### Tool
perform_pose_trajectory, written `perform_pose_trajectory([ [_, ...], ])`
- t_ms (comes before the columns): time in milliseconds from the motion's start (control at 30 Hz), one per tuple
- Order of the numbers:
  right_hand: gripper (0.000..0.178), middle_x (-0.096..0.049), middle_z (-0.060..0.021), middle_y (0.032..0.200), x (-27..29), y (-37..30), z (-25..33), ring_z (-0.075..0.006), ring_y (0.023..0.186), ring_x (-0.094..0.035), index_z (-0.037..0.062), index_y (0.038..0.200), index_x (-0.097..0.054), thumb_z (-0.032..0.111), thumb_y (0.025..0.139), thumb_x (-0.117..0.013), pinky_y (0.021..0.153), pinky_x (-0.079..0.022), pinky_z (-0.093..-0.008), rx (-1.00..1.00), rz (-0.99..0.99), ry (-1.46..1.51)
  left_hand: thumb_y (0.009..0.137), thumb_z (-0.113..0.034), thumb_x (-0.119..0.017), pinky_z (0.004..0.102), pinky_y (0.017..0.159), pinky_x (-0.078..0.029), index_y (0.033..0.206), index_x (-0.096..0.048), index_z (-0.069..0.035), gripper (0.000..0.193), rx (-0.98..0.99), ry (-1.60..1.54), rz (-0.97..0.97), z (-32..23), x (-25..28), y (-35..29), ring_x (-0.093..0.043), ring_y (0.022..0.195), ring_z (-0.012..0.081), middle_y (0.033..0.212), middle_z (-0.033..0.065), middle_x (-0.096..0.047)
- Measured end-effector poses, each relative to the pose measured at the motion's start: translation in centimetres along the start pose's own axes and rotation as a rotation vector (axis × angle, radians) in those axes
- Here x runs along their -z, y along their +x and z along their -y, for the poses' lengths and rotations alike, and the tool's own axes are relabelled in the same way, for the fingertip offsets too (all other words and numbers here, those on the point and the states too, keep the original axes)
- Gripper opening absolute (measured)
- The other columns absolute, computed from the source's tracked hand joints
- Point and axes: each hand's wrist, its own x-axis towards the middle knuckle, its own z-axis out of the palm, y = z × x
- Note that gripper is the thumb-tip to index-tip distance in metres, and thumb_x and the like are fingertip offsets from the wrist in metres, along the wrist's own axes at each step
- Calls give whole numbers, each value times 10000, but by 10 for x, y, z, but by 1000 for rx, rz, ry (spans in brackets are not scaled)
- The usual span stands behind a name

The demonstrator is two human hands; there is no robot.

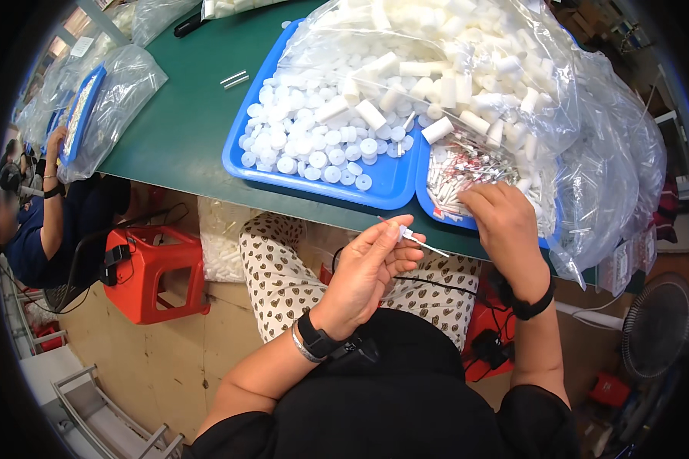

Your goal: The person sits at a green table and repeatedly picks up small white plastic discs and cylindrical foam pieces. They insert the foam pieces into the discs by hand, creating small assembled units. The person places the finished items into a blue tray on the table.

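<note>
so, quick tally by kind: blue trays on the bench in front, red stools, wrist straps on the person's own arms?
blue trays: 2, side by side, both under clear bags of white parts
red stools: 1 in clear view
black wrist straps: 2, left, right
silver bangle: 1, left wrist
Total: 6

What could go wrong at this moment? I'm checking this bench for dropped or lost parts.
The left hand pinches a thin white part over the lap, past the green table edge, so a slip would likely send it to the floor. The right hand digs in the pile of thin pieces at the near rim of the right blue tray, and could flick some over. The left blue tray of white round caps sits close to the table edge.
</note>
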Motion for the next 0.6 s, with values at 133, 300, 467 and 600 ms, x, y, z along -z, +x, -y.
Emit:
perform_pose_trajectory([
  [133,105,-581,-79,822,-2,12,-7,-261,747,-599,61,850,-609,29,753,-586,689,-471,-369,91,112,-54,1046,-279,-503,274,844,-546,1319,-524,13,401,-5,7,5,1,-2,0,-662,932,135,1124,126,-661],
  [300,42,-550,-92,791,-1,14,-11,-280,730,-604,46,821,-584,34,782,-591,658,-485,-381,80,192,-17,1043,-271,-511,279,854,-544,1314,-530,17,395,-5,41,-11,5,0,1,-660,950,140,1110,124,-667],
  [467,78,-606,-118,851,2,6,-8,-308,748,-635,9,875,-603,23,825,-660,645,-505,-391,-31,61,249,1043,-253,-511,295,874,-551,1322,-511,25,394,-49,4,-32,0,-3,1,-663,989,175,1130,139,-653],
  [600,99,-669,-138,851,11,-9,10,-301,727,-661,-2,918,-641,4,835,-694,643,-515,-358,-123,24,500,1041,-250,-510,317,903,-556,1328,-493,34,404,-127,-33,-42,-10,-8,0,-663,1026,206,1145,151,-642],
])
